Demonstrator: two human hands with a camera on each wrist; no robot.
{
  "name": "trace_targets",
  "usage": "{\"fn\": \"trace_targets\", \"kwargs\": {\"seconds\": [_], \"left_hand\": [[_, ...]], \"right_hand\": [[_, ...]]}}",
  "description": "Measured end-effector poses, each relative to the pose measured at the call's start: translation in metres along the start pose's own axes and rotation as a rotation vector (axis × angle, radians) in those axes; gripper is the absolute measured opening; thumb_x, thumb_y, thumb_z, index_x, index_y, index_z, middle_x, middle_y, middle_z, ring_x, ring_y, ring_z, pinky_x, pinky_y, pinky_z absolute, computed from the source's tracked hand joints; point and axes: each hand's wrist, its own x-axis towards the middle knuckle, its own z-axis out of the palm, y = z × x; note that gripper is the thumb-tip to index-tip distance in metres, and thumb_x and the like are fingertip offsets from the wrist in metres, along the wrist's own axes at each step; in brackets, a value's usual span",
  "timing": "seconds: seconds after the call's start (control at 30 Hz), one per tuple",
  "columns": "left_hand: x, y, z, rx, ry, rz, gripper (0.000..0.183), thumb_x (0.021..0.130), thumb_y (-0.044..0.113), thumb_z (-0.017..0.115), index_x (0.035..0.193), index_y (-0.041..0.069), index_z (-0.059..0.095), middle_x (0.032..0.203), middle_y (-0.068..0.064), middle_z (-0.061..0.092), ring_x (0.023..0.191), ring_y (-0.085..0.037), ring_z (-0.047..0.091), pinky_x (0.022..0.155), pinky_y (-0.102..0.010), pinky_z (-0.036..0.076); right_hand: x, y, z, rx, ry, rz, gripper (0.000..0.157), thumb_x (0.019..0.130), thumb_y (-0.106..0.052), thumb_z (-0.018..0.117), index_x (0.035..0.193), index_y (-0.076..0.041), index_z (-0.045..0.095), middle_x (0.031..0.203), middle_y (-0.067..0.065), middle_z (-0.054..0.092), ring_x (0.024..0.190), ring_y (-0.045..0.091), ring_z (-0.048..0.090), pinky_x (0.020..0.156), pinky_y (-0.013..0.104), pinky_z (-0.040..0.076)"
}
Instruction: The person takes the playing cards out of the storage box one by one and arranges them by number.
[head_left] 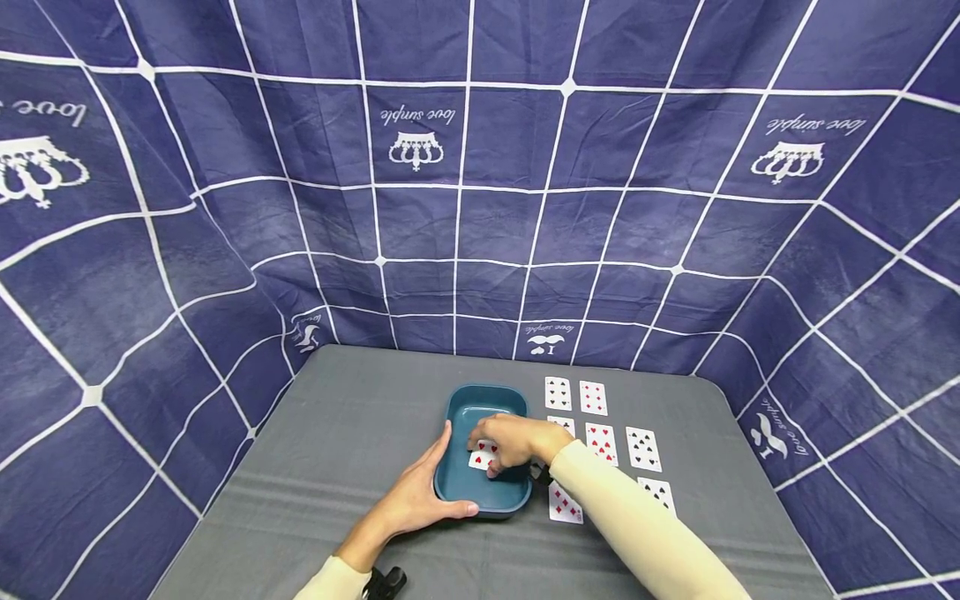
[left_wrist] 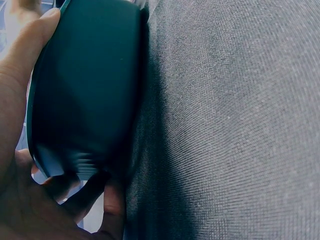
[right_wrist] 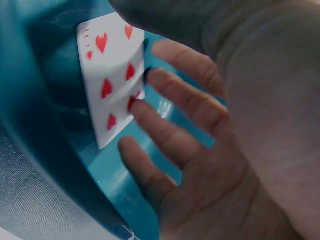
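Note:
A deep teal plastic tray [head_left: 487, 498] stands on the grey cloth. My left hand [head_left: 412, 497] grips its near left corner, the thumb along the near rim and the fingers against the left side; in the left wrist view the fingers bend round the tray's end wall. Inside the tray is a face-up playing card [right_wrist: 107, 75] with red hearts. My right hand [head_left: 513, 439] reaches into the tray over it from the right. In the right wrist view its fingers are spread and loosely extended, with one fingertip overlapping the card's edge. The thumb overlaps the card's upper corner.
Right of the tray, several face-up playing cards lie in rough rows, among them a spades card [head_left: 557, 393], a diamonds card [head_left: 593, 398] and a hearts card [head_left: 602, 444]. My right forearm covers some of them. A blue checked curtain [head_left: 495, 225] surrounds the grey table [head_left: 330, 417].

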Motion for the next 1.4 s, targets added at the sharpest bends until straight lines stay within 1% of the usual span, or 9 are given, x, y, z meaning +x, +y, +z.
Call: {"fn": "trace_targets", "kwargs": {"seconds": [0.13, 0.27, 0.43, 0.57, 0.7, 0.83, 1.03, 1.27, 1.4], "left_hand": [[0.000, 0.000, 0.000, -0.005, 0.001, 0.002, 0.148, 0.082, 0.059, 0.104, 0.190, 0.023, 0.010, 0.194, -0.016, 0.030, 0.176, -0.042, 0.039, 0.137, -0.070, 0.040], [0.000, 0.000, -0.001, -0.010, 0.000, 0.003, 0.148, 0.082, 0.060, 0.104, 0.190, 0.023, 0.011, 0.193, -0.016, 0.030, 0.176, -0.043, 0.039, 0.137, -0.070, 0.040], [-0.001, -0.001, 0.000, -0.014, -0.003, 0.000, 0.147, 0.082, 0.060, 0.104, 0.190, 0.023, 0.010, 0.194, -0.016, 0.029, 0.176, -0.043, 0.039, 0.137, -0.070, 0.040], [-0.001, 0.000, -0.001, -0.023, -0.003, -0.001, 0.147, 0.082, 0.058, 0.104, 0.190, 0.023, 0.010, 0.194, -0.017, 0.028, 0.176, -0.044, 0.038, 0.136, -0.071, 0.040], [-0.001, 0.000, -0.001, -0.035, -0.006, -0.004, 0.147, 0.083, 0.057, 0.105, 0.190, 0.026, 0.009, 0.194, -0.016, 0.027, 0.176, -0.044, 0.037, 0.137, -0.070, 0.039], [-0.002, 0.000, -0.001, -0.044, -0.014, -0.005, 0.147, 0.083, 0.057, 0.105, 0.190, 0.025, 0.009, 0.195, -0.016, 0.027, 0.177, -0.044, 0.037, 0.137, -0.071, 0.038], [-0.001, -0.003, 0.001, -0.042, -0.012, -0.002, 0.147, 0.083, 0.057, 0.105, 0.190, 0.022, 0.010, 0.194, -0.016, 0.027, 0.177, -0.043, 0.036, 0.138, -0.070, 0.038], [0.001, -0.003, 0.000, -0.026, -0.010, 0.010, 0.147, 0.083, 0.058, 0.104, 0.190, 0.020, 0.010, 0.194, -0.017, 0.029, 0.176, -0.043, 0.038, 0.137, -0.070, 0.040], [0.001, -0.002, 0.000, -0.028, -0.007, 0.010, 0.147, 0.083, 0.056, 0.105, 0.190, 0.019, 0.011, 0.194, -0.017, 0.028, 0.176, -0.043, 0.038, 0.137, -0.070, 0.039]], "right_hand": [[0.006, 0.004, -0.002, 0.030, -0.021, -0.031, 0.058, 0.094, -0.025, 0.101, 0.147, -0.020, 0.080, 0.153, -0.003, 0.077, 0.140, 0.016, 0.071, 0.126, 0.036, 0.053], [0.010, 0.010, -0.003, 0.117, -0.031, -0.040, 0.059, 0.094, -0.023, 0.101, 0.148, -0.020, 0.079, 0.151, -0.003, 0.079, 0.136, 0.019, 0.073, 0.122, 0.034, 0.055], [0.015, 0.014, -0.005, 0.179, 0.042, -0.020, 0.059, 0.092, -0.022, 0.102, 0.147, -0.017, 0.080, 0.146, 0.002, 0.080, 0.131, 0.026, 0.075, 0.116, 0.035, 0.058], [0.018, 0.013, -0.004, 0.134, 0.100, 0.071, 0.072, 0.089, -0.032, 0.105, 0.152, -0.015, 0.076, 0.151, 0.005, 0.073, 0.136, 0.025, 0.071, 0.119, 0.041, 0.059], [0.020, 0.007, -0.001, 0.067, 0.077, 0.198, 0.091, 0.082, -0.046, 0.109, 0.159, -0.020, 0.071, 0.147, 0.003, 0.067, 0.132, 0.021, 0.068, 0.114, 0.044, 0.062], [0.022, 0.001, 0.002, 0.016, 0.049, 0.263, 0.100, 0.073, -0.051, 0.113, 0.158, -0.022, 0.070, 0.135, 0.002, 0.064, 0.125, 0.020, 0.065, 0.105, 0.045, 0.064], [0.028, -0.006, 0.005, -0.045, 0.039, 0.273, 0.098, 0.068, -0.046, 0.116, 0.151, -0.024, 0.070, 0.131, 0.001, 0.065, 0.122, 0.018, 0.063, 0.105, 0.040, 0.064], [0.031, -0.009, 0.003, -0.056, 0.019, 0.248, 0.087, 0.072, -0.039, 0.115, 0.145, -0.022, 0.071, 0.130, 0.001, 0.071, 0.119, 0.017, 0.062, 0.107, 0.036, 0.061], [0.031, -0.010, 0.003, -0.046, 0.028, 0.243, 0.085, 0.073, -0.037, 0.115, 0.144, -0.020, 0.071, 0.129, 0.003, 0.068, 0.118, 0.018, 0.063, 0.106, 0.036, 0.061]]}}
